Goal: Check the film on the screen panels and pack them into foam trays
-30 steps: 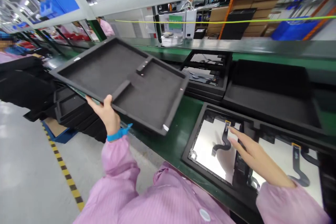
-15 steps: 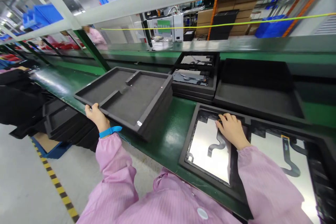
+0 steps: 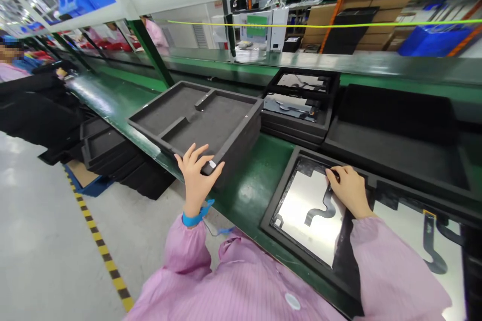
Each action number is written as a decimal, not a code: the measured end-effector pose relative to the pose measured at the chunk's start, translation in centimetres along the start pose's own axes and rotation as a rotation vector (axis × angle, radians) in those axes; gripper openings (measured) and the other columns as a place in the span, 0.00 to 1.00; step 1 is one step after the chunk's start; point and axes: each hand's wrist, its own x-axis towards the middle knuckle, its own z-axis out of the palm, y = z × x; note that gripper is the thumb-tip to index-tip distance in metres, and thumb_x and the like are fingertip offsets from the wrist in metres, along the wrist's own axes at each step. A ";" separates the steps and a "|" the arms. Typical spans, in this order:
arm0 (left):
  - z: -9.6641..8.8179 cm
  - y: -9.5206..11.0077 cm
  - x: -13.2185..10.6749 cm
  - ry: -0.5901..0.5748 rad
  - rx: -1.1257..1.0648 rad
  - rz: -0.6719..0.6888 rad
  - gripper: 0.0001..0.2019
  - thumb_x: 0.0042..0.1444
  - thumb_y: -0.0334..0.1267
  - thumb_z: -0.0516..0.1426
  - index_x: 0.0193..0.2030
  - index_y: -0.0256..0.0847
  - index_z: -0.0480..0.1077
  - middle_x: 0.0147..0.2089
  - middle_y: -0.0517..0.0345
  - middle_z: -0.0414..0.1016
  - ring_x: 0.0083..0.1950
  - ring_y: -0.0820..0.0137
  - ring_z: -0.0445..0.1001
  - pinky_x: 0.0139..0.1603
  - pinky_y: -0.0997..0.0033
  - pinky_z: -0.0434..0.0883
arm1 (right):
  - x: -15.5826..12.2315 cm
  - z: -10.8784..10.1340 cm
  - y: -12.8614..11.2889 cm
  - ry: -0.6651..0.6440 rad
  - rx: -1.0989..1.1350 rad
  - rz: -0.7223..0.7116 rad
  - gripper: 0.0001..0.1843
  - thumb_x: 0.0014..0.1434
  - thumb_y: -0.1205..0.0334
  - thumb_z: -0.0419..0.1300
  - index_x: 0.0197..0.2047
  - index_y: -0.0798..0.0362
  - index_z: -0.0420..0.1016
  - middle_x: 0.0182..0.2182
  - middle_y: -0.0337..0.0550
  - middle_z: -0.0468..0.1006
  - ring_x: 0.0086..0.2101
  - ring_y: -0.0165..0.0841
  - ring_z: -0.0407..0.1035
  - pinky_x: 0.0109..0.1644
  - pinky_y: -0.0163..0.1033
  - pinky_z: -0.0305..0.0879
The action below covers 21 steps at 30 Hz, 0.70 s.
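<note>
A stack of empty black foam trays [image 3: 196, 118] stands on the green conveyor belt [image 3: 259, 180]. My left hand [image 3: 196, 175] lies against the stack's near corner with its fingers spread, holding nothing. My right hand [image 3: 348, 188] rests curled on the upper right corner of a shiny metal panel [image 3: 307, 210] that lies in a black foam tray [image 3: 276, 195] in front of me. Its fingertips press near the top of a black flex cable [image 3: 320, 208] on the panel. A second metal panel [image 3: 414, 241] with its own flex cable lies in the tray's right pocket.
Behind stand a stack of trays with parts [image 3: 297, 103] and a large empty black tray [image 3: 395, 135]. More black trays [image 3: 113, 155] are piled on the floor at left by a yellow-black floor line [image 3: 100, 251]. Other workers in pink [image 3: 154, 35] are further along the line.
My left hand set the empty tray down on the stack, let go of its left edge and moved to the near corner. My right hand curled onto the panel's corner.
</note>
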 end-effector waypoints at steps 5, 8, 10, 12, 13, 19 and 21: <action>0.4 -1.6 1.0 0.028 -0.050 -0.026 0.07 0.49 0.40 0.65 0.32 0.43 0.72 0.50 0.51 0.77 0.63 0.53 0.65 0.67 0.36 0.45 | -0.3 -0.3 -0.2 0.020 0.090 0.021 0.24 0.61 0.49 0.44 0.42 0.57 0.74 0.36 0.52 0.76 0.37 0.43 0.68 0.42 0.47 0.61; 0.3 -1.3 0.9 0.039 -0.068 -0.035 0.07 0.49 0.40 0.64 0.31 0.43 0.71 0.49 0.51 0.77 0.64 0.53 0.64 0.67 0.37 0.45 | -0.4 -0.4 -0.4 0.037 0.152 0.052 0.24 0.60 0.48 0.45 0.41 0.56 0.74 0.36 0.52 0.76 0.38 0.43 0.69 0.43 0.47 0.62; 0.3 -1.1 0.7 0.047 -0.078 -0.050 0.06 0.49 0.39 0.64 0.31 0.43 0.71 0.50 0.50 0.77 0.64 0.54 0.63 0.67 0.38 0.45 | -0.4 -0.3 -0.5 0.040 0.198 0.078 0.24 0.59 0.47 0.46 0.40 0.55 0.74 0.36 0.52 0.76 0.37 0.43 0.69 0.43 0.47 0.62; 0.4 -0.8 0.4 0.046 -0.075 -0.066 0.06 0.50 0.39 0.64 0.33 0.42 0.72 0.54 0.47 0.74 0.66 0.54 0.61 0.68 0.39 0.45 | -0.3 -0.4 -0.6 0.033 0.248 0.109 0.23 0.57 0.47 0.47 0.38 0.55 0.75 0.36 0.52 0.77 0.37 0.44 0.69 0.43 0.47 0.63; 0.5 -0.6 0.1 0.051 -0.075 -0.077 0.07 0.50 0.39 0.63 0.36 0.42 0.72 0.58 0.45 0.70 0.68 0.54 0.58 0.68 0.41 0.45 | -0.2 -0.5 -0.7 0.029 0.274 0.131 0.23 0.56 0.46 0.48 0.37 0.54 0.75 0.35 0.52 0.77 0.37 0.44 0.69 0.42 0.47 0.63; 0.5 2.7 -2.8 0.130 -0.671 -0.322 0.11 0.58 0.47 0.55 0.36 0.42 0.71 0.62 0.47 0.65 0.70 0.60 0.55 0.70 0.51 0.47 | 1.1 -6.6 -1.1 -0.001 0.469 0.269 0.22 0.50 0.42 0.56 0.31 0.53 0.77 0.30 0.50 0.79 0.31 0.41 0.71 0.36 0.44 0.64; 0.3 4.7 -3.4 -0.157 -0.813 -0.329 0.19 0.59 0.52 0.52 0.27 0.41 0.71 0.43 0.46 0.78 0.53 0.56 0.74 0.58 0.49 0.66 | 0.4 -10.1 -1.5 0.064 0.510 0.289 0.23 0.51 0.41 0.57 0.35 0.52 0.78 0.34 0.48 0.79 0.33 0.40 0.72 0.37 0.44 0.66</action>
